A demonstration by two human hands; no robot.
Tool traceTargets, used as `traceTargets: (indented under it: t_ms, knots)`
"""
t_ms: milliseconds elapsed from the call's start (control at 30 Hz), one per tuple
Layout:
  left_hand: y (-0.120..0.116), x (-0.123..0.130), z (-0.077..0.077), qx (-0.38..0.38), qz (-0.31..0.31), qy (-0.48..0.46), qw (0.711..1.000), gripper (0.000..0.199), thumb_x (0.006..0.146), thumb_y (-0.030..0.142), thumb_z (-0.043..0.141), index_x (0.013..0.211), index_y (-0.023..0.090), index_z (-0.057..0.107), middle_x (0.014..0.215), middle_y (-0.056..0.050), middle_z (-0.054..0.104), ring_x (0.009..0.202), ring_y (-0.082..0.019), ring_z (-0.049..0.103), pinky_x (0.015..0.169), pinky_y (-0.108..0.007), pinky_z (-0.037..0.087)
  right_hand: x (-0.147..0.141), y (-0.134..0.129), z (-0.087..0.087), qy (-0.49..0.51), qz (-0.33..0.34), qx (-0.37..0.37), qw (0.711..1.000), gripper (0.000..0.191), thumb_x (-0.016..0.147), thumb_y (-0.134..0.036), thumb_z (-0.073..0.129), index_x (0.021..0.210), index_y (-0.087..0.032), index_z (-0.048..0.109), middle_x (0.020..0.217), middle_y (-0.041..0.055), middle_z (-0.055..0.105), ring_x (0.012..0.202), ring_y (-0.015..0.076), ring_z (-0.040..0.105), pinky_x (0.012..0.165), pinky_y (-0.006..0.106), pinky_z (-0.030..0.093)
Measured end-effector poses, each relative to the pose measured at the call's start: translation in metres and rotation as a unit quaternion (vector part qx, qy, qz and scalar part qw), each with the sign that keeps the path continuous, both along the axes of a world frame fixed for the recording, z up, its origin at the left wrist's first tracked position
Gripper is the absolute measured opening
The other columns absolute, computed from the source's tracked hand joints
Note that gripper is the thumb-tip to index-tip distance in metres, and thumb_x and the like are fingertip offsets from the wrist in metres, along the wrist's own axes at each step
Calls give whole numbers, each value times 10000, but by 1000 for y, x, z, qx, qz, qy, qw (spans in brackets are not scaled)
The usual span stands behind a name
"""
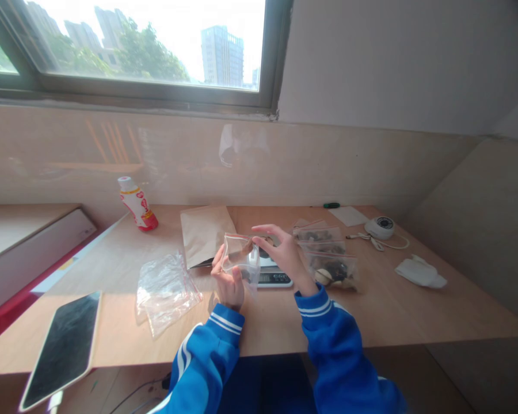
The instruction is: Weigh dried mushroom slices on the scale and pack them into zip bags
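Note:
My left hand (229, 282) is wrapped around a small clear zip bag (240, 261) with a red strip along its top and holds it upright. At the bag's mouth, on its right side, are the bent fingertips of my right hand (280, 250). A small brown piece (247, 249) shows close to those fingertips; whether they pinch it or the bag's edge, I cannot tell. Behind both hands, partly hidden, sits a white digital scale (275, 279) with a dark item on top. Right of it lie several filled zip bags (334, 267) with dark and pale dried pieces inside.
Flat clear bags (166, 290) lie to the left, before a kraft paper pouch (207, 233). A bottle (138, 204) stands at the back left. The phone (63, 345) overhangs the front edge. Rightward are a white dome camera (380, 227), crumpled tissue (421, 272) and white paper (347, 216).

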State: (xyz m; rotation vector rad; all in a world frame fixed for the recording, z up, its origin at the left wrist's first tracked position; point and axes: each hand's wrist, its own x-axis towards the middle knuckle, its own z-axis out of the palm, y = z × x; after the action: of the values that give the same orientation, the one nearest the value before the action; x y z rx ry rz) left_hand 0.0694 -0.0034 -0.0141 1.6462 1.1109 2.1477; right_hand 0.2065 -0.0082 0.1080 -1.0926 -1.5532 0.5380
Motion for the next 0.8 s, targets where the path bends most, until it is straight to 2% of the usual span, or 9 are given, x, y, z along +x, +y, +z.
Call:
traceTargets:
  t_ms: [67, 167, 267, 367, 533, 800]
  knots:
    - [0, 0, 0, -1, 1, -4, 1000, 276, 907, 396, 455, 1073, 179, 417, 1365, -224, 463, 1277, -291, 470, 992, -582, 399, 2, 4, -8, -27, 0, -11, 1000, 276, 890, -431, 515, 1038, -247, 658, 1081, 31, 684, 1045, 192, 612, 926, 338, 475]
    - [-1, 0, 1, 0, 5, -2, 1000, 273, 910, 390, 449, 1076, 177, 409, 1349, -227, 475, 1266, -289, 480, 988, -592, 396, 12, 18, -41, -69, -67, -23, 995, 335, 934, -414, 403, 1076, -213, 630, 1110, 74, 665, 1078, 205, 595, 954, 367, 458]
    - [-1, 0, 2, -3, 5, 4, 1000, 260, 922, 372, 420, 1091, 175, 398, 1358, -232, 457, 1275, -293, 469, 986, -598, 393, 21, 32, -79, -193, -120, -52, 973, 391, 868, -403, 523, 1172, -164, 580, 1215, 145, 603, 1180, 271, 523, 1018, 434, 399]
    - [-2, 0, 1, -4, 6, 16, 1000, 241, 931, 351, 400, 1098, 177, 390, 1372, -233, 441, 1277, -286, 466, 981, -585, 402, 25, 39, -103, -274, -122, -73, 951, 458, 807, -358, 607, 1209, -146, 552, 1266, 177, 566, 1206, 321, 489, 1020, 492, 370]
    - [0, -1, -1, 6, 20, 8, 1000, 270, 920, 368, 428, 1104, 173, 391, 1344, -239, 471, 1248, -276, 493, 962, -562, 425, 29, 41, -109, -265, -125, -57, 955, 281, 817, -245, 562, 1081, -163, 612, 1109, 134, 638, 1079, 282, 552, 961, 451, 415]
    - [1, 0, -1, -2, 1, -5, 1000, 248, 924, 381, 414, 1081, 190, 386, 1368, -220, 451, 1276, -276, 468, 984, -584, 395, 35, 35, -106, -164, -94, -30, 981, 204, 816, -180, 523, 988, -181, 632, 1059, 106, 646, 1041, 234, 580, 954, 391, 439]
